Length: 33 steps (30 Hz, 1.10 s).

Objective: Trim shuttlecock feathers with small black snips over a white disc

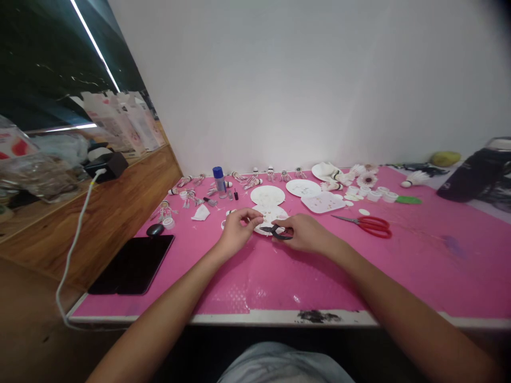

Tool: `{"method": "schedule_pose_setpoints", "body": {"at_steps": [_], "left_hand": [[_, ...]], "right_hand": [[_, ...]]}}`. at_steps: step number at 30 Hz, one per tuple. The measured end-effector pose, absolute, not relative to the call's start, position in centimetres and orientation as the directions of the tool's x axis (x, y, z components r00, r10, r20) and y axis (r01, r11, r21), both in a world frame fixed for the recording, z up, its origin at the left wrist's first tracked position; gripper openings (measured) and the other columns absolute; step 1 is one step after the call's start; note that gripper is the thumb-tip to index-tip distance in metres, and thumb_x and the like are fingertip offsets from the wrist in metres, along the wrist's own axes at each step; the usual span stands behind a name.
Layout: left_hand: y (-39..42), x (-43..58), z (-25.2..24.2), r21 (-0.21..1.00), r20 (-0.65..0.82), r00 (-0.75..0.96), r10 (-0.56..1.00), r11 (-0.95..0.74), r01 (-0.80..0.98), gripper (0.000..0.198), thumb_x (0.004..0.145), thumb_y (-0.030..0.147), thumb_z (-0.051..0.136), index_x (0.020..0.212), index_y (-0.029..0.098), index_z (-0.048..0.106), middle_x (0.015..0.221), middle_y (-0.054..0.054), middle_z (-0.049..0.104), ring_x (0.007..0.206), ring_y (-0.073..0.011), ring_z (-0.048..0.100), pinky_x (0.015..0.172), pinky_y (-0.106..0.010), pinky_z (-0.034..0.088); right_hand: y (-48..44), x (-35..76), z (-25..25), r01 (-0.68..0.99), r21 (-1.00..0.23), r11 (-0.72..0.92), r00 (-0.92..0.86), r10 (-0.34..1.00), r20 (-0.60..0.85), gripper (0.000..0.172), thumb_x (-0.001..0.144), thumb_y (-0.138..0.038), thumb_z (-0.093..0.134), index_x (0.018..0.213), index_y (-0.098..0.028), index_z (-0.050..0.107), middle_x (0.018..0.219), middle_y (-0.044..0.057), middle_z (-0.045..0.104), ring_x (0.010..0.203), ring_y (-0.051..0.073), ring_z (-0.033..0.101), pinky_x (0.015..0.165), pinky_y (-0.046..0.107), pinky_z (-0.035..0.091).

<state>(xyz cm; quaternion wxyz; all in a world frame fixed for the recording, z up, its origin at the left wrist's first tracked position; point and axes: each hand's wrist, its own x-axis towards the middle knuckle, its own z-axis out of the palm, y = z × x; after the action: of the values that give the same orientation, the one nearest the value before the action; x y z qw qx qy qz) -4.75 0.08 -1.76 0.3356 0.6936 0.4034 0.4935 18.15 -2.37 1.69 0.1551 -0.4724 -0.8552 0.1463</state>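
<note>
Over a white plate (273,210) bearing tiny bits, both my hands work close together. My left hand (238,230) is closed in a pinch, thumb against fingers; whatever it pinches is too small to make out. Small dark pliers (275,230) are gripped in my right hand (305,232), their jaws pointing left towards the left fingertips. Just behind lies another white plate (268,192), with a third plate (303,188) holding small pieces to its right. A white tray (323,202) with scattered little bits is to the right of the hands.
Red-handled scissors (373,226) lie to the right. A blue-capped glue stick (219,181), shuttlecocks (353,173) and several small white tubs (374,195) stand towards the wall. At the left are a black tablet (131,264) and a mouse (155,229); a dark bottle (473,173) is far right.
</note>
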Motion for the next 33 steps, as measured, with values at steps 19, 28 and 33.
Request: {"method": "schedule_pose_setpoints", "body": {"at_steps": [19,28,33], "left_hand": [[-0.05,-4.69,-1.55,0.873,0.404,0.189,0.895,-0.439,0.212,0.014,0.088,0.032,0.075,0.088,0.018,0.078,0.093,-0.007,0.078,0.086,-0.02,0.069,0.081,-0.032,0.05],[0.39,-4.8,-1.76,0.874,0.438,0.124,0.89,-0.454,0.174,0.015,0.088,0.031,0.074,0.09,0.017,0.077,0.092,-0.008,0.079,0.084,-0.0192,0.069,0.08,-0.031,0.05],[0.69,-4.69,-1.69,0.919,0.382,0.086,0.92,-0.388,0.064,0.018,0.081,0.034,0.08,0.084,0.016,0.076,0.088,-0.008,0.078,0.079,-0.0182,0.069,0.077,-0.03,0.051]], "right_hand": [[-2.32,18.13,1.58,0.777,-0.375,0.506,-0.493,0.859,0.137,0.036,0.085,-0.053,0.073,0.107,-0.025,0.08,0.085,0.006,0.079,0.069,0.021,0.064,0.06,0.029,0.031],[-1.99,18.2,1.61,0.772,-0.429,0.469,-0.461,0.878,0.13,0.056,0.086,-0.061,0.07,0.127,-0.023,0.076,0.082,0.007,0.076,0.068,0.021,0.062,0.061,0.029,0.033],[-1.73,18.73,1.87,0.758,-0.463,0.459,-0.458,0.88,0.123,0.058,0.083,-0.062,0.073,0.126,-0.022,0.077,0.076,0.005,0.072,0.064,0.019,0.059,0.059,0.029,0.033]]}}
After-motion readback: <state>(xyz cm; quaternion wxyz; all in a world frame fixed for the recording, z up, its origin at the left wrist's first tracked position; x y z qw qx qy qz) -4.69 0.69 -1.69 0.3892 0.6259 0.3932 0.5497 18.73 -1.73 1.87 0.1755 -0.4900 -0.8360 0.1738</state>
